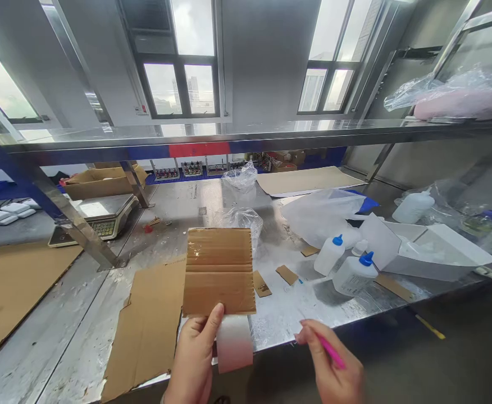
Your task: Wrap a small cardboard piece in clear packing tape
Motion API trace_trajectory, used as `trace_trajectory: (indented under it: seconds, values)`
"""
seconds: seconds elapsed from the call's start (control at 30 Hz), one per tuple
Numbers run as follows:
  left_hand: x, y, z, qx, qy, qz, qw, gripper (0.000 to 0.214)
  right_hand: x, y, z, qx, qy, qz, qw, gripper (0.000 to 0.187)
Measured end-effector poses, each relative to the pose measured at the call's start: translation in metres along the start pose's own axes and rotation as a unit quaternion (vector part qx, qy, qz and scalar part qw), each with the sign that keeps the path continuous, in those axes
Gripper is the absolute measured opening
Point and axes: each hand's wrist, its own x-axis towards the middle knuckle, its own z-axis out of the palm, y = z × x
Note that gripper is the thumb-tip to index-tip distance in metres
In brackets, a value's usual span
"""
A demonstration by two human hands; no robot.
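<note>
My left hand [194, 353] grips the bottom edge of a cardboard piece [219, 270] covered in clear tape, holding it upright over the metal table [174, 207], with a white sheet [234, 341] hanging behind it. My right hand [334, 365] is closed around a thin pink tool [331, 352] near the table's front edge. Two white glue bottles with blue caps [329, 255] [355, 274] lie on the table just beyond the right hand.
A flat cardboard sheet [149, 325] lies under the left hand. Small cardboard scraps [287, 274], plastic bags [319, 216], an open white box [427, 249], a scale [103, 216] and a cardboard box [98, 182] are on the table. A metal shelf [246, 137] crosses overhead.
</note>
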Motion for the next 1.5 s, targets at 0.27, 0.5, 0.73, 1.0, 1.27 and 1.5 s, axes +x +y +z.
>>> trace_trajectory:
  seconds: [0.27,0.5,0.73,1.0,1.27,1.5]
  values:
    - [-0.003,-0.005,0.015,0.043,-0.171,0.008,0.984,0.038,0.049,-0.063,0.022,0.345,-0.11,0.279,0.889,0.036]
    - [0.001,-0.015,0.009,0.099,-0.203,0.003,0.974,0.048,0.049,-0.058,0.035,0.311,-0.028,0.282,0.907,0.042]
    - [0.011,-0.016,0.006,0.221,-0.163,0.018,0.961,0.035,0.051,-0.051,0.042,0.3,-0.006,0.267,0.916,0.044]
    - [0.011,-0.013,0.004,0.196,-0.164,0.027,0.966,0.03,0.054,-0.054,0.043,0.329,0.001,0.274,0.904,0.046]
    - [0.018,-0.013,-0.001,0.259,-0.129,0.032,0.957,0.02,0.063,-0.063,0.032,0.245,0.079,0.208,0.944,0.04]
    - [0.03,-0.041,-0.03,0.27,-0.141,0.008,0.952,0.03,0.105,-0.059,-0.001,0.292,0.195,0.215,0.911,0.05]
